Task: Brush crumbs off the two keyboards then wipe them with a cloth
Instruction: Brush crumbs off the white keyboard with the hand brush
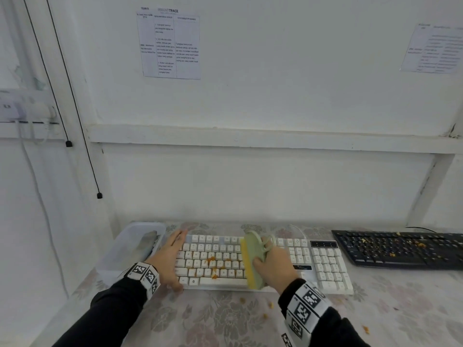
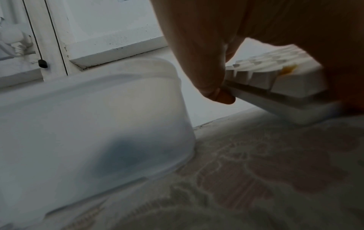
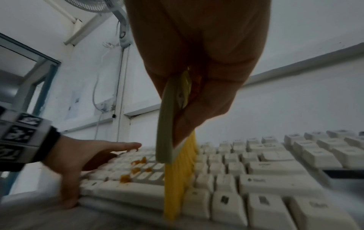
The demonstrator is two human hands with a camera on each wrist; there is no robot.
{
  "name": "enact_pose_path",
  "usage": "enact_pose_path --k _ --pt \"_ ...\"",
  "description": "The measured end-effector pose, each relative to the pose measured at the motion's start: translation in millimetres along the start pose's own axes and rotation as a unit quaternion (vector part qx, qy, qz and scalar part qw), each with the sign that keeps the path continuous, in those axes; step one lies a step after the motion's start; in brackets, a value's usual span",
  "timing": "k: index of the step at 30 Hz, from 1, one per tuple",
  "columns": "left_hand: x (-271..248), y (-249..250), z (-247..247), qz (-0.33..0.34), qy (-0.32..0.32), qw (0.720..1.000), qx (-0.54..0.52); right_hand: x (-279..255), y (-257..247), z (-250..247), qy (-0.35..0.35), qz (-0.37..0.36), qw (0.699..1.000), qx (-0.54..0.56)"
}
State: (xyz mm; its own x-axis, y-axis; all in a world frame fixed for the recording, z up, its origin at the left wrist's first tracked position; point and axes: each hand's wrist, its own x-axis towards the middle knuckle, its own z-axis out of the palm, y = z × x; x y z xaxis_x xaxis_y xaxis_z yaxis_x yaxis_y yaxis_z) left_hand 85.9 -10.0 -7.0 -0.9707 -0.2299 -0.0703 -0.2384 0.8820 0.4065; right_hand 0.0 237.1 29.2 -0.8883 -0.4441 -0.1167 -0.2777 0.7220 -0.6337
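Broadly, largest first:
Table: a table (image 1: 225, 319) under a floral cloth carries everything; loose crumbs (image 1: 270, 304) already lie on it in front of the white keyboard.
White keyboard: the white keyboard (image 1: 323, 265) sits centre, with orange crumbs (image 1: 211, 259) gathered on its left letter keys.
Black keyboard: the black keyboard (image 1: 400, 249) lies to the right, apart from the white one, heavily speckled and by the look of it not yet brushed.
Tub: a translucent tub (image 1: 117, 256) stands just left of the white keyboard, something grey inside, too blurred to name.
Left hand: the left hand (image 1: 169, 261) lies flat with fingers straight over the keyboard's left end, thumb at the front edge, steadying it.
Right hand: the right hand (image 1: 273, 266) is curled round the brush (image 1: 253, 259), a pale green back with yellow bristles set on the keys mid-board.
Risk, scatter: a fast stroke could flick crumbs onto the floor.
Risk, jamming: pressing hard may push bits down between keys, where bristles cannot lift them.
Risk, slip: the keyboard may skid towards the tub if the steadying palm lifts.
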Motion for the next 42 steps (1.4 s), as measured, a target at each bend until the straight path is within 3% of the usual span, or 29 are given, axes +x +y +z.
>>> enact_pose_path --k 7,14,25,33,38,42 --pt "1.7 -1.7 0.0 -0.002 -0.003 1.0 0.004 -26.7 14.4 1.5 -0.047 -0.005 0.999 0.001" --pt "0.9 -1.7 0.1 0.0 -0.004 1.0 0.007 -2.6 -13.6 -17.1 0.085 -0.024 0.996 0.028" --pt "2.1 -0.4 -1.3 -0.004 -0.01 1.0 0.016 -35.1 13.5 3.7 -0.058 0.025 0.998 -0.002" --pt "2.0 -0.9 0.7 0.001 -0.008 1.0 0.012 -6.4 -22.7 -1.1 0.065 -0.014 0.997 0.033" --pt "3.4 -2.3 1.7 -0.004 -0.013 1.0 0.018 0.8 -32.1 16.5 0.056 -0.028 0.998 0.028" --pt "1.9 -1.5 1.4 -0.01 -0.019 1.0 0.014 -13.8 -23.4 21.4 0.0 -0.017 0.999 0.028"
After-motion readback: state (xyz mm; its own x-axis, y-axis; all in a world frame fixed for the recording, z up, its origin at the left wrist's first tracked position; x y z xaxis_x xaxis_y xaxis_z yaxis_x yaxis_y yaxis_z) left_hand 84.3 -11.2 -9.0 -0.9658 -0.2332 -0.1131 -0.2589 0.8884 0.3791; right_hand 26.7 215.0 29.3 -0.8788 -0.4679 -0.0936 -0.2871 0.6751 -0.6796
